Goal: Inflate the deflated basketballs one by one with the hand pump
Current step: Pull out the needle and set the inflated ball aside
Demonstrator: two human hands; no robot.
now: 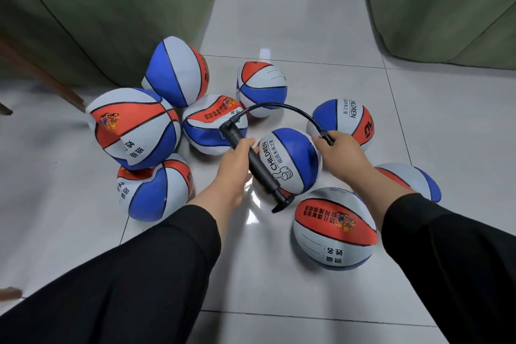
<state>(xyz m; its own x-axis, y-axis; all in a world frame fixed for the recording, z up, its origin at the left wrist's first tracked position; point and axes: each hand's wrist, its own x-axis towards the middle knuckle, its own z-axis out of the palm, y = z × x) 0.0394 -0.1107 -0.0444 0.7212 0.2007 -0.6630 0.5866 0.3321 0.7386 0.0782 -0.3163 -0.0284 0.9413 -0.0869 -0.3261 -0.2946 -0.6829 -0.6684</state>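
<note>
Several red, white and blue basketballs lie on the tiled floor, most of them dented and soft. My left hand grips the barrel of the black hand pump, which slants over the centre ball marked CHILDREN. The pump's black hose arches up and over to the right. My right hand pinches the hose's nozzle end at the upper right edge of the centre ball. The needle tip is hidden by my fingers.
A rounder ball lies near my right forearm, and dented balls are piled at the left. Green fabric seats stand at the back left and back right, with bare tile between them.
</note>
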